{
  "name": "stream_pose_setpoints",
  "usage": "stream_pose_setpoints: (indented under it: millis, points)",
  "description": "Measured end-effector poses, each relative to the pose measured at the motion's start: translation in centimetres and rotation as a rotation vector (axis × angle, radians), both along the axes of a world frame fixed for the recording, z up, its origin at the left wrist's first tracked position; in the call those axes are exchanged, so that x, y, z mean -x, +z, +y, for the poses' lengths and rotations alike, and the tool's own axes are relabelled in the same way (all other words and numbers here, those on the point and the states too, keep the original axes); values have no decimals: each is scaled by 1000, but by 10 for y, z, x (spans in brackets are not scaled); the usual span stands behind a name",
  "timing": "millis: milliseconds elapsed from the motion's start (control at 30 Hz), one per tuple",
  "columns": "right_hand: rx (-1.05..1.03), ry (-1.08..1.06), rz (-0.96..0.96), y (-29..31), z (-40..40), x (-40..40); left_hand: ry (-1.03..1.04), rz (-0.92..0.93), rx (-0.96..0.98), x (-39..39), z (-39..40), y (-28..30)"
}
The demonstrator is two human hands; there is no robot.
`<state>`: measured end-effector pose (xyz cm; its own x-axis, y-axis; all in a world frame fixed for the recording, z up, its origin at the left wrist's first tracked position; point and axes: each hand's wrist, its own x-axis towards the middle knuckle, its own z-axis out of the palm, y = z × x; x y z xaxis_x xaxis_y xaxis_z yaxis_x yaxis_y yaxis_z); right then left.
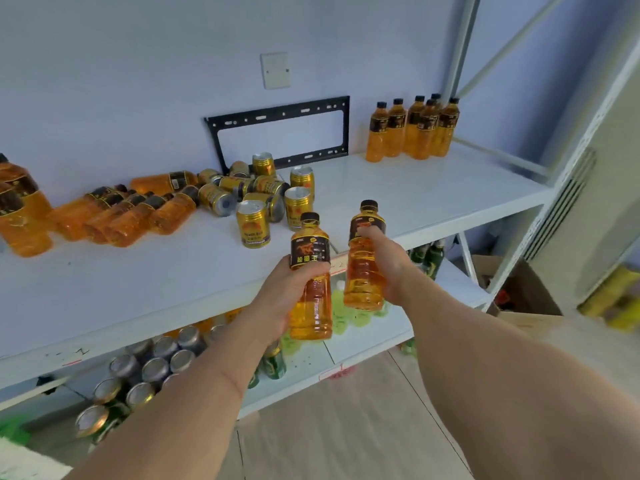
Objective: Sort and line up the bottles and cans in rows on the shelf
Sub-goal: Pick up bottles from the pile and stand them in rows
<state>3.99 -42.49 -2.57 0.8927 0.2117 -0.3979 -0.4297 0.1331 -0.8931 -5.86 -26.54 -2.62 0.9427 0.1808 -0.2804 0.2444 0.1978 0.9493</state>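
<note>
Left bottle: your left hand (pixel 285 289) is closed around an orange-drink bottle (pixel 311 277), fingers wrapped at the lower edge of its dark label; the bottle is full of clear amber liquid and capped black.
Right bottle: your right hand (pixel 388 261) is closed around a second, matching bottle (pixel 365 258), thumb pressed on the label; it is also full and capped.
Axis of held bottles: both stand nearly upright, caps toward 12 o'clock, the left one tipped slightly toward 11, the right one slightly toward 1. They hang just beside each other in front of the shelf's front edge, not touching it.
Shelf: the white top shelf (pixel 433 188) carries all the loose stock.
Standing group: at 1 o'clock, in the far right corner, six full bottles (pixel 414 129) stand upright, packed close together.
Lying bottles: at 10 o'clock, a row of full bottles (pixel 124 213) lies on its side, long axes running toward 1 o'clock, caps at the far end; one more lies behind them, crosswise.
Cans: at 11 o'clock, gold cans (pixel 252 192) are heaped, some upright with sealed tops, some tipped over against one another.
Far left: two more bottles (pixel 20 213) stand at 9 o'clock.
Lower shelf: silver-topped cans (pixel 149 362) and green cans sit below.
</note>
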Motion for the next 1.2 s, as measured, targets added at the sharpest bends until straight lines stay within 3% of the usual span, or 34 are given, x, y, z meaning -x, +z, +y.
stream_pose_setpoints:
  millis: [333,600,933,1200]
  points:
    - [109,-67,-112,20,-58,-132,-110,-2,50,-142,-55,14]
    - [102,-90,-180,27,-92,-252,-146,-22,-46,-250,-94,26]
    - [108,127,-307,27,-116,-428,111,21,-141,-393,-145,27]
    - [158,260,-353,28,-117,-518,268,49,-155,-466,-161,30]
